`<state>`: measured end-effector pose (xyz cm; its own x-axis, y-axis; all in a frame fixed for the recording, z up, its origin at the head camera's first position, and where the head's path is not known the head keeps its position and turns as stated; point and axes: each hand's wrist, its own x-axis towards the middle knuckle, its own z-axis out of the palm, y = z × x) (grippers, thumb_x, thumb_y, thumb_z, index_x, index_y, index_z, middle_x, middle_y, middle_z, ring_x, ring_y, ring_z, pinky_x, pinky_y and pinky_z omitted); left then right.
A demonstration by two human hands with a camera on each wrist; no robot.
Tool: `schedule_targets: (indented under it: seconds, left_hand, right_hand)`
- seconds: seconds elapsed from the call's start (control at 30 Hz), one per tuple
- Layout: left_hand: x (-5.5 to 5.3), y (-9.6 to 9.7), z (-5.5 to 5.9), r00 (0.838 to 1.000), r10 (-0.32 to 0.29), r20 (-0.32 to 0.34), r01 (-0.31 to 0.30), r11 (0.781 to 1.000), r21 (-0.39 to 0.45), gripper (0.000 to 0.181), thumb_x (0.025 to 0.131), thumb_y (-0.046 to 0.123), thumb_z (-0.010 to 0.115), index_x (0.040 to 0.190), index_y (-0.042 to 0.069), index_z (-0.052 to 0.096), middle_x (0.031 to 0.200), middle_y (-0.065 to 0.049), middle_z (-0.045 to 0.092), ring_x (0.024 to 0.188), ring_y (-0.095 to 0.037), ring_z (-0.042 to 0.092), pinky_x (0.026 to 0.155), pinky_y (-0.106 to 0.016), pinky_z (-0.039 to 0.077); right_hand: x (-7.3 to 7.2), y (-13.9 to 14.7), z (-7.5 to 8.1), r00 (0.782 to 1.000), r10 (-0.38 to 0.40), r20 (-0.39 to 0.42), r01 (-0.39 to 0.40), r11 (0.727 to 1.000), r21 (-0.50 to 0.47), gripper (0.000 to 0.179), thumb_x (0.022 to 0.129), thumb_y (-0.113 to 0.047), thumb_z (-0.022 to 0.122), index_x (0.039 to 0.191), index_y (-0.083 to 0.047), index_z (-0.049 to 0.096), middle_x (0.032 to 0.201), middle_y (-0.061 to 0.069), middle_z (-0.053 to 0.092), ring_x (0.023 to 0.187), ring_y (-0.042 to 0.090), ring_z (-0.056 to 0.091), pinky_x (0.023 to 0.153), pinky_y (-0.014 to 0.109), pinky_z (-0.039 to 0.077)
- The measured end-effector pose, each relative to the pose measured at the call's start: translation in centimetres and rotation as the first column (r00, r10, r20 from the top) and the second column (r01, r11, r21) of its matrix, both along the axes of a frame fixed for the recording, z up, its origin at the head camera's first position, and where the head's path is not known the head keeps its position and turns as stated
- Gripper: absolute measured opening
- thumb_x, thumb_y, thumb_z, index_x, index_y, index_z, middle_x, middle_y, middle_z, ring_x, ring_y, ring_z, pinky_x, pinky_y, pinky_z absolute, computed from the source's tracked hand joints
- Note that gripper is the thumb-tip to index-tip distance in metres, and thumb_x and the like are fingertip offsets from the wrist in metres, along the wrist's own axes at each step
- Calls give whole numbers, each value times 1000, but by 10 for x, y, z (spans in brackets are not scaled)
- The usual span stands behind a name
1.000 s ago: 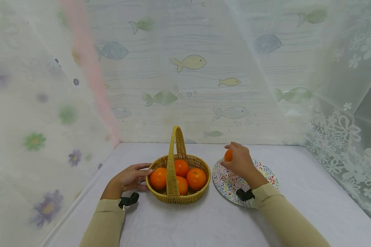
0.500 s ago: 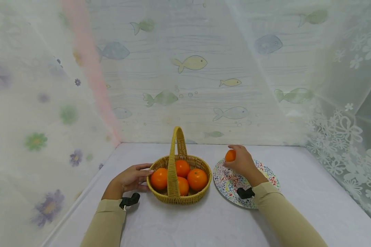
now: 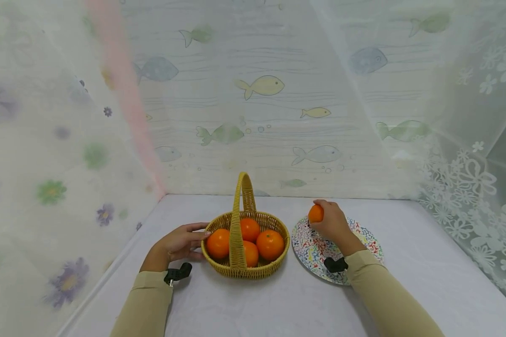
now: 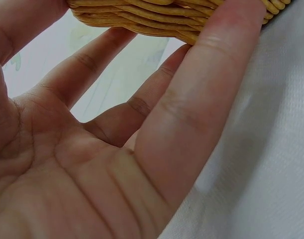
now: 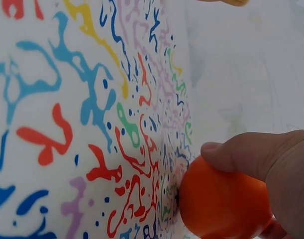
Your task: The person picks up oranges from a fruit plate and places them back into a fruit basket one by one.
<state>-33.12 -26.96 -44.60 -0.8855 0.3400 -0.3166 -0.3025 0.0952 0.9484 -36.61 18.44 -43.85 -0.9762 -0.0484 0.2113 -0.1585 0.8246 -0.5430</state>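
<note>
A yellow wicker basket (image 3: 253, 271) with a tall handle stands in mid-table in the head view, several oranges (image 3: 271, 245) inside it. At its left side my left hand (image 3: 181, 243) touches the rim and wall. In the left wrist view those fingers (image 4: 191, 109) are nearly straight, their tips against the weave. My right hand (image 3: 333, 224) grips a single orange (image 3: 316, 214) between thumb and fingers, over the far left part of a round plate (image 3: 316, 262) with multicoloured squiggles. The right wrist view shows this orange (image 5: 224, 201) against the plate's surface, or very close to it.
A white cloth (image 3: 274, 309) covers the table. Behind it hangs a curtain (image 3: 261, 117) printed with fish, and flowered sheer curtains (image 3: 50, 192) close in both sides. Small black devices (image 3: 179, 273) sit at both wrists.
The right hand has lowered slightly with its orange toward the plate and turned, so more of the orange shows. The left hand and the basket stay in place.
</note>
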Motion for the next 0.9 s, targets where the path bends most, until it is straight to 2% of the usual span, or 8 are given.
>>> schedule_targets:
  seconds: [0.13, 0.43, 0.67, 0.9]
  left_hand:
    - [-1, -1, -1, 1000, -2, 3, 2, 1000, 7, 61, 89, 28, 67, 143, 14, 42, 134, -13, 54, 110, -27, 61, 84, -55, 52]
    - [-2, -1, -3, 1000, 0, -3, 0, 1000, 5, 61, 89, 28, 67, 143, 14, 41, 132, -12, 55, 108, -26, 61, 84, -54, 53]
    - [-1, 0, -4, 1000, -8, 4, 8, 1000, 7, 62, 90, 28, 67, 144, 14, 41, 132, -11, 55, 108, -25, 61, 85, -53, 53]
    - [-2, 0, -3, 1000, 20, 3, -20, 1000, -1, 61, 88, 28, 68, 142, 14, 43, 131, -13, 55, 106, -26, 62, 84, -53, 53]
  right_hand:
    - [3, 0, 2, 1000, 0, 1, 0, 1000, -25, 73, 77, -20, 78, 140, -16, 42, 132, 20, 45, 110, 40, 51, 88, 55, 51]
    - [11, -4, 8, 1000, -12, 25, 16, 987, -161, 78, 77, -30, 78, 143, -20, 38, 131, 16, 47, 107, 36, 53, 86, 53, 52]
    - [18, -6, 13, 998, -20, 66, 35, 968, -250, 87, 73, -43, 80, 140, -15, 32, 133, 15, 48, 108, 36, 55, 86, 50, 53]
    - [25, -21, 24, 999, 25, -21, -29, 968, -249, 81, 71, -47, 81, 136, -17, 42, 130, 11, 48, 107, 32, 54, 84, 48, 54]
